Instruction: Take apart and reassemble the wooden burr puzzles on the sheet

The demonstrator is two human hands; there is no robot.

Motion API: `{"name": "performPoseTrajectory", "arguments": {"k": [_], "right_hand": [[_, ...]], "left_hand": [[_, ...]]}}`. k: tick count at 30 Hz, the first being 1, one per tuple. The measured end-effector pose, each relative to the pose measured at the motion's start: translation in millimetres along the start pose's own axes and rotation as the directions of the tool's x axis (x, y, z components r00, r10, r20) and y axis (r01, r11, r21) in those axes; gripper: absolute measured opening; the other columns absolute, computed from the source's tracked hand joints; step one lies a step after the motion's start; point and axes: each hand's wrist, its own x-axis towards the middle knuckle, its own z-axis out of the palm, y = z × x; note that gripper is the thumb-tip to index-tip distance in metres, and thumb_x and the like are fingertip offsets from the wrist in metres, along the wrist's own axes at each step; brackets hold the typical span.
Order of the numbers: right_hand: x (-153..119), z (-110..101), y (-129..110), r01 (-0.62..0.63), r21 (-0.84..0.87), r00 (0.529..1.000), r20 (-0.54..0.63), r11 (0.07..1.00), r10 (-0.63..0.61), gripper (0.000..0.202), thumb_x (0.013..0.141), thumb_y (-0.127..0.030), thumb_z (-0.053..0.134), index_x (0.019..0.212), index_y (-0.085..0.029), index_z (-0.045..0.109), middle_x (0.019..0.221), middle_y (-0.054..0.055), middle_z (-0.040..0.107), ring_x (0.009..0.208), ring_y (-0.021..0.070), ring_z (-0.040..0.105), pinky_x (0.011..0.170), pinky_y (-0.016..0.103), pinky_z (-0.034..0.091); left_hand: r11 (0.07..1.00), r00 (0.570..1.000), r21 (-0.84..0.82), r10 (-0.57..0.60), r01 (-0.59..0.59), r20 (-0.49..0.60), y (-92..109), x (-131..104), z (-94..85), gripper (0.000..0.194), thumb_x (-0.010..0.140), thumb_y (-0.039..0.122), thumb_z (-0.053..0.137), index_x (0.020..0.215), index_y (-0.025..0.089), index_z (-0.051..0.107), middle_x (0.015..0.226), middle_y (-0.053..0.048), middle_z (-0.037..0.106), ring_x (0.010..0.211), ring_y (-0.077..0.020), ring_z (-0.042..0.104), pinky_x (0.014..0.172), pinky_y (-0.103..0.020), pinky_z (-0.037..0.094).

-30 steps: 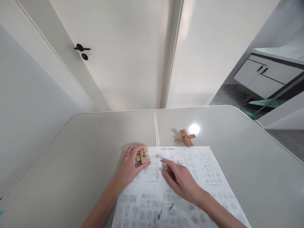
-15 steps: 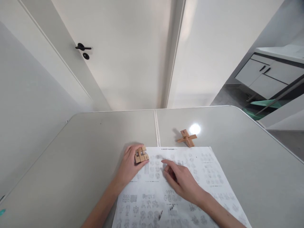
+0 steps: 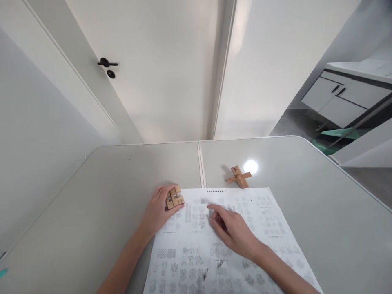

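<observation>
Between the thumb and fingers of my left hand [image 3: 159, 208] is a small wooden interlocking puzzle [image 3: 174, 197], made of notched blocks set side by side. It sits at the top left corner of a large printed instruction sheet [image 3: 241, 261]. My right hand [image 3: 231, 226] rests over the middle of the sheet with nothing in it. Its index finger points at the printed diagrams, while the other fingers are loosely curled. Beyond the sheet's top edge lies a cross-shaped wooden puzzle piece group [image 3: 239, 177] with a dark mark on one arm.
The light grey table [image 3: 92, 212] has a seam [image 3: 201, 163] running away from the sheet. Behind it stands a white door [image 3: 159, 73] with a black handle [image 3: 107, 63]. White cabinets [image 3: 343, 98] are at the far right.
My left hand has moved slightly left with the wooden puzzle, uncovering more of the sheet's printed column. My right hand keeps pointing at nearly the same place.
</observation>
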Motion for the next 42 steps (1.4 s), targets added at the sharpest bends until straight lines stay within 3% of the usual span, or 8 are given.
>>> {"name": "performPoseTrajectory", "arguments": {"k": [6, 14, 19, 24, 32, 42], "right_hand": [[-1.0, 1.0, 2.6, -0.025, 0.053, 1.0, -0.004, 0.998, 0.026, 0.028, 0.109, -0.023, 0.042, 0.137, -0.023, 0.048, 0.084, 0.001, 0.068, 0.062, 0.015, 0.058, 0.06, 0.028, 0.05], [-3.2, -0.9, 2.4, -0.1, 0.146, 0.995, 0.024, 0.984, 0.098, 0.026, 0.11, -0.028, 0.042, 0.134, -0.024, 0.052, 0.079, -0.002, 0.06, 0.062, 0.015, 0.052, 0.059, 0.027, 0.045], [-2.6, -1.7, 4.9, -0.155, 0.28, 0.986, -0.01, 0.947, 0.164, 0.026, 0.11, -0.035, 0.043, 0.127, -0.023, 0.059, 0.076, -0.002, 0.06, 0.061, 0.0146, 0.05, 0.058, 0.027, 0.044], [1.0, -2.8, 8.9, -0.191, 0.399, 0.97, -0.063, 0.897, 0.235, 0.031, 0.109, -0.046, 0.047, 0.117, -0.021, 0.065, 0.07, -0.002, 0.061, 0.059, 0.0147, 0.049, 0.057, 0.027, 0.041], [5.7, -6.0, 13.2, -0.255, 0.588, 0.927, -0.078, 0.768, 0.368, 0.041, 0.103, -0.061, 0.055, 0.106, -0.022, 0.067, 0.067, -0.003, 0.058, 0.054, 0.0138, 0.043, 0.054, 0.028, 0.036], [9.7, -6.4, 16.0, -0.272, 0.649, 0.909, -0.07, 0.711, 0.411, 0.043, 0.101, -0.063, 0.06, 0.1, -0.021, 0.068, 0.067, -0.002, 0.058, 0.054, 0.0118, 0.042, 0.053, 0.027, 0.032]], "left_hand": [[0.995, 0.998, 0.082, 0.052, -0.049, -0.03, -2.8, 0.2, 0.9, 0.049, 0.094, 0.034, 0.074, 0.136, 0.029, 0.05, 0.13, -0.008, 0.068, 0.121, -0.0311, 0.065, 0.104, -0.051, 0.055], [0.974, 0.988, 0.201, 0.127, -0.106, -0.091, 6.1, -2.5, 5.6, 0.059, 0.093, 0.035, 0.075, 0.143, 0.028, 0.043, 0.145, -0.013, 0.06, 0.133, -0.0351, 0.058, 0.114, -0.058, 0.044], [0.958, 0.969, 0.176, 0.24, -0.227, -0.058, 31.6, -7.6, 8.7, 0.047, 0.099, 0.032, 0.07, 0.139, 0.027, 0.047, 0.15, -0.013, 0.056, 0.141, -0.0339, 0.052, 0.115, -0.055, 0.045], [0.924, 0.924, 0.069, 0.369, -0.376, 0.099, 64.4, -18.3, 15.4, 0.034, 0.103, 0.025, 0.062, 0.136, 0.027, 0.052, 0.151, -0.011, 0.057, 0.144, -0.0312, 0.05, 0.119, -0.053, 0.045], [0.934, 0.903, -0.138, 0.355, -0.33, 0.244, 92.5, -30.4, 27.8, 0.037, 0.1, 0.022, 0.065, 0.135, 0.027, 0.055, 0.15, -0.009, 0.059, 0.144, -0.0281, 0.051, 0.118, -0.048, 0.051], [0.97, 0.928, -0.082, 0.242, -0.228, 0.283, 81.6, -32.1, 42.5, 0.038, 0.102, 0.024, 0.06, 0.139, 0.03, 0.052, 0.164, -0.005, 0.05, 0.156, -0.0288, 0.04, 0.125, -0.056, 0.044]]}}
